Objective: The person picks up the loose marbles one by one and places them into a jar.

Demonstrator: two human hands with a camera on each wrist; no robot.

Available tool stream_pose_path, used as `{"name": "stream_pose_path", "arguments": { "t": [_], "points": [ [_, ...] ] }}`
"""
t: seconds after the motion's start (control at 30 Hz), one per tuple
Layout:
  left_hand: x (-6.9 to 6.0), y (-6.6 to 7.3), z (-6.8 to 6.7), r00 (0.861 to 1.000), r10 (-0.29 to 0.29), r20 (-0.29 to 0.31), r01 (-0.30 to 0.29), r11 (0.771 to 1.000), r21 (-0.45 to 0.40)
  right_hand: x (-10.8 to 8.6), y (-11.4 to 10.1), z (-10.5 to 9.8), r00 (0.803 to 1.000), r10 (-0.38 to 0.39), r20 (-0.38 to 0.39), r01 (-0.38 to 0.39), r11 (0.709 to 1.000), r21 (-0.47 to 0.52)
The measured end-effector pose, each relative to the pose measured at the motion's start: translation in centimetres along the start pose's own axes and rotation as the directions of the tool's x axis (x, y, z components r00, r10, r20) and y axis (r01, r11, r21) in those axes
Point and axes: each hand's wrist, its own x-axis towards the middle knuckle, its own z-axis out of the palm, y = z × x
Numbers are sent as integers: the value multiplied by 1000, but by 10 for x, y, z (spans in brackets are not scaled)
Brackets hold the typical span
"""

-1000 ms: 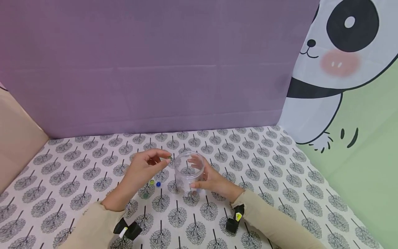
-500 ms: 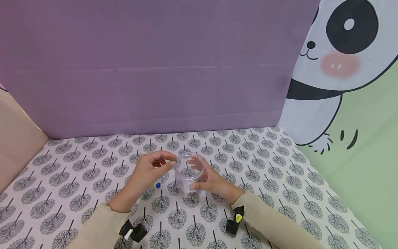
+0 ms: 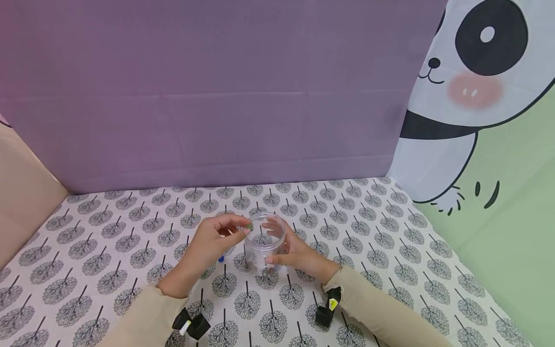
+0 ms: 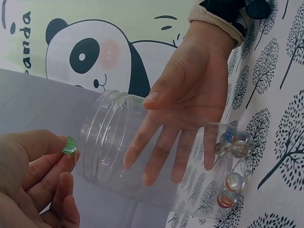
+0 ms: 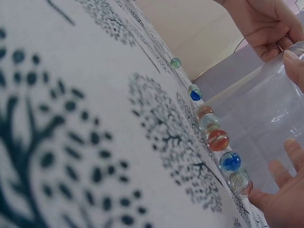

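My left hand [image 3: 207,246] pinches a green glass marble [image 4: 70,146] between thumb and index finger, right at the mouth of a clear plastic jar [image 3: 262,249]. The marble shows just at the jar's left rim in the head view. My right hand [image 3: 303,256] holds the upright jar from the right, thumb on the near side and fingers spread along the far side. Several marbles, such as an orange one [image 5: 218,140] and a blue one [image 5: 231,162], lie on the jar's bottom.
Outside the jar, a blue marble [image 5: 195,95] and a pale green marble [image 5: 175,62] lie on the tree-print tablecloth [image 3: 347,308]. In the head view my left hand partly covers this spot. A purple backdrop [image 3: 217,120] rises behind the table, with a panda-print wall [image 3: 451,164] at right.
My left hand has moved right with the green marble, from left of the jar to its rim. It now covers the yellow-green marble on the cloth. My right hand and the jar stay put.
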Motion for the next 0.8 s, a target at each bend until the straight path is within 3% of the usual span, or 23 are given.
{"name": "stream_pose_path", "arguments": {
  "t": [0.3,0.8],
  "points": [
    [0,-2,5,999,31,9,-31,999,10,-2,1,0,1000,2,1,-2,1000,18],
    [2,-5,9,1000,19,4,-19,1000,18,-1,1,0,1000,-16,17,15,999,44]
  ]
}}
